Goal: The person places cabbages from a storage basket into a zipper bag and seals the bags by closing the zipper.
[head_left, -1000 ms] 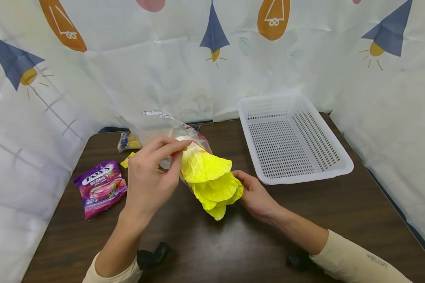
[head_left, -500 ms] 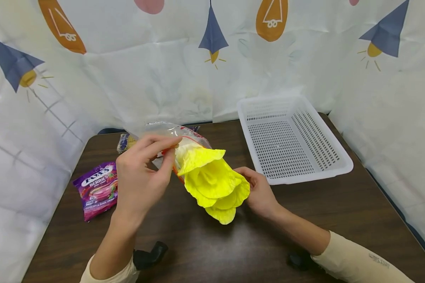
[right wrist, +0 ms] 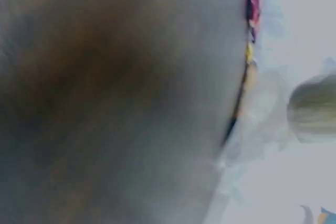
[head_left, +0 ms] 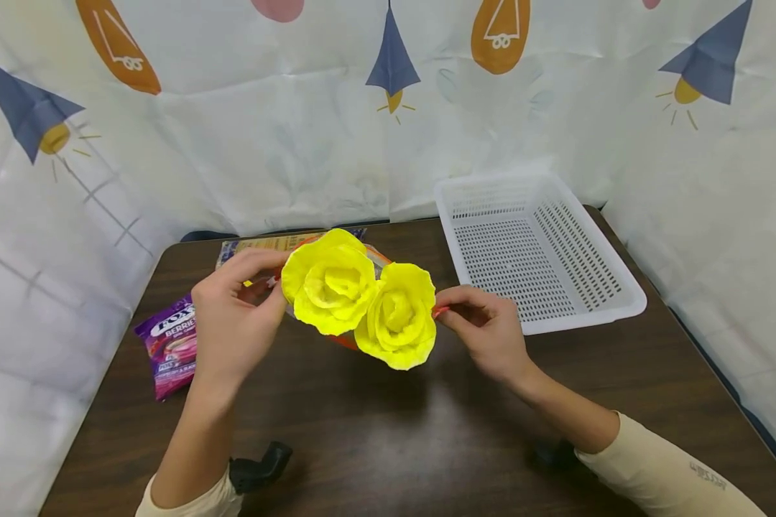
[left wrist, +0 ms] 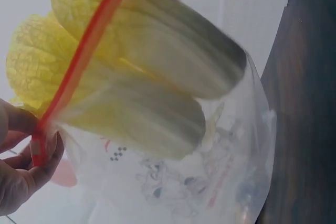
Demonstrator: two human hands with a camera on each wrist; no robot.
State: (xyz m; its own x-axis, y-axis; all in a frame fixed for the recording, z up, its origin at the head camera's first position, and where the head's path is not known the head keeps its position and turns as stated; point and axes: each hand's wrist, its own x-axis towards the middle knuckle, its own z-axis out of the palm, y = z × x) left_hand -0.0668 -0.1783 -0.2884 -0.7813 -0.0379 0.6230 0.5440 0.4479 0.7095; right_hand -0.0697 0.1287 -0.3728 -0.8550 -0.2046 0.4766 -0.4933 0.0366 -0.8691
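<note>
Two yellow, leafy napa cabbages (head_left: 328, 286) with pale cut bases stand side by side in a clear zip bag (left wrist: 231, 182) with a red strip along its mouth. Their ruffled tops face the head camera. My left hand (head_left: 233, 316) pinches the red strip (left wrist: 86, 43) at the bag's left end. At the right end, my right hand (head_left: 481, 327) pinches the other end of the strip, so the mouth is stretched between both hands. The right wrist view is blurred and shows only a cabbage base (right wrist: 315, 111) and part of the bag.
A white perforated basket (head_left: 621, 309) stands at the back right of the dark table (head_left: 388, 459). A purple candy bag (head_left: 174, 352) lies on the left, partly behind my left arm. Behind the zip bag lies a yellowish noodle-like packet (head_left: 271, 242). Curtains (head_left: 297, 143) enclose the table.
The cabbages have turned upright, their tops now facing the camera. My right hand has gone from beside the leaves to the red strip. My left hand has shifted left and slightly down.
</note>
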